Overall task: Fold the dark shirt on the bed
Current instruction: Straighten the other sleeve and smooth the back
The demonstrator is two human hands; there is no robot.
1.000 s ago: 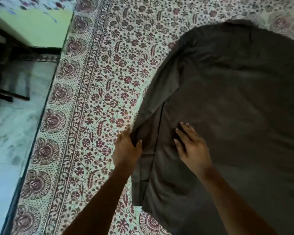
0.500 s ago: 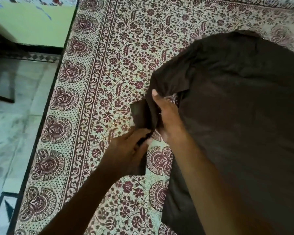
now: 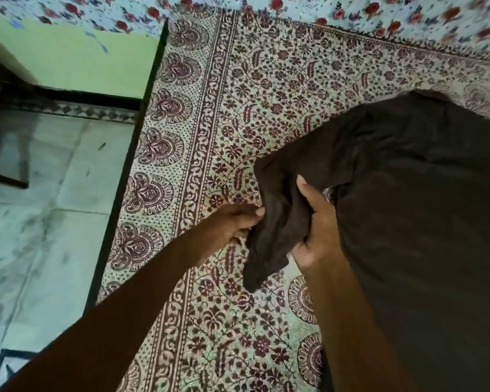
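A pale, mottled stone floor [image 3: 40, 207] and a light green wall [image 3: 82, 60] lie on the far side of the bed's thin black edge rail [image 3: 130, 171]. On the near side of the rail a cream cotton bedspread block-printed with maroon flowers and scrolled borders [image 3: 266, 94] covers the bed. The dark brown shirt of soft, matte cloth [image 3: 422, 222] lies on this bedspread well away from the rail, its broad body spread fairly flat with only shallow wrinkles. Its limp, bunched sleeve [image 3: 277, 222] is the part nearest the rail, lifted off the bedspread into loose vertical folds with its lower end drooping. The left hand [image 3: 235, 222], on the rail side of the sleeve, has its fingertips drawn together and pinches the sleeve's edge. The right hand [image 3: 317, 236], on the side away from the rail, is curled around the bunched cloth with the thumb laid up along it. This two-sided hold looks meant to gather and straighten the floppy sleeve so it can be laid over the body as a clean fold; thin fabric like this would sag and crease if taken at one point only. Beyond the bedspread's far border, level with the rail's end, runs a white cloth with red and blue flowers [image 3: 351, 9].
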